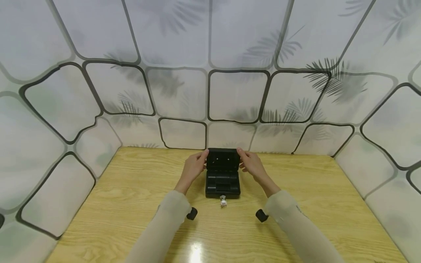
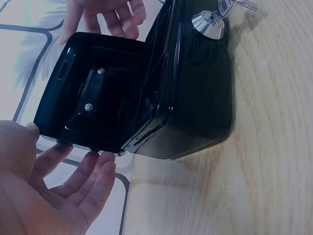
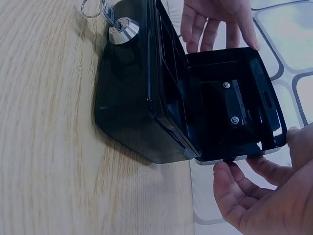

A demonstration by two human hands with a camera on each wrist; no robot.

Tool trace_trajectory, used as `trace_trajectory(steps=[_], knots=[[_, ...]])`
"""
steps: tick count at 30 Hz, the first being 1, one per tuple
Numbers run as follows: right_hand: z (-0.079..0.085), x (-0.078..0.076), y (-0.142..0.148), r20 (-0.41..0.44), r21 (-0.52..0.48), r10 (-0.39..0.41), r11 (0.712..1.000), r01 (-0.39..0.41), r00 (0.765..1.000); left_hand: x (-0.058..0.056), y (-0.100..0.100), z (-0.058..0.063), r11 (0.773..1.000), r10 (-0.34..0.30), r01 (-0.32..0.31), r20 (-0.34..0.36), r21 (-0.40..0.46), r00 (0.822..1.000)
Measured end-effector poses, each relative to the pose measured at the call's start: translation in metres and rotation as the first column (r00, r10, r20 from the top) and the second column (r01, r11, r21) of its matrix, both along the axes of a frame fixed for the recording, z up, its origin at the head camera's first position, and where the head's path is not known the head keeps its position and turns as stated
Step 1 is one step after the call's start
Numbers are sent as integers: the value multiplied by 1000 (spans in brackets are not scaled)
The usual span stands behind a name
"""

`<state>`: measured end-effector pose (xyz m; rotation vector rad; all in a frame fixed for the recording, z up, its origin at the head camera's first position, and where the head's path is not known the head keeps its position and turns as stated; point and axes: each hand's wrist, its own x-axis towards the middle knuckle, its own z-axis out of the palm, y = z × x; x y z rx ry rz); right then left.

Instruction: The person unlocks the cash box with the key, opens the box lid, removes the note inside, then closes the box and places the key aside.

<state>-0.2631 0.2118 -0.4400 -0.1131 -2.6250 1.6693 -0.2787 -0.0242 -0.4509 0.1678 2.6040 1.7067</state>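
Note:
A small black cash box (image 1: 222,195) stands on the wooden table with its lid (image 1: 223,155) raised. Compartments show inside the lower part, and two screws dot the inside of the lid. My left hand (image 1: 193,168) holds the lid's left edge, thumb at the corner and fingers along the side and behind. On the opposite edge, my right hand (image 1: 254,166) grips the lid in a matching way. In the front lock (image 2: 209,25) sits a key (image 3: 110,17) with a ring, seen in both wrist views.
The wooden table (image 1: 131,204) runs back to a patterned cloth wall (image 1: 236,95) just behind the box. More of this cloth encloses the left and right sides. Black camera pieces (image 1: 192,213) hang under both sleeves.

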Motion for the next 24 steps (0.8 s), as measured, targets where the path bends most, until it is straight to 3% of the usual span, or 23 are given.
trace_trajectory(steps=[16, 24], knots=[[1, 2, 2, 19, 1, 2, 1000, -2, 1000, -4, -1, -4, 1000, -6, 6, 19, -5, 1000], [1, 4, 3, 20, -15, -6, 1000, 7, 1000, -1, -5, -6, 997, -49, 48, 16, 55, 999]])
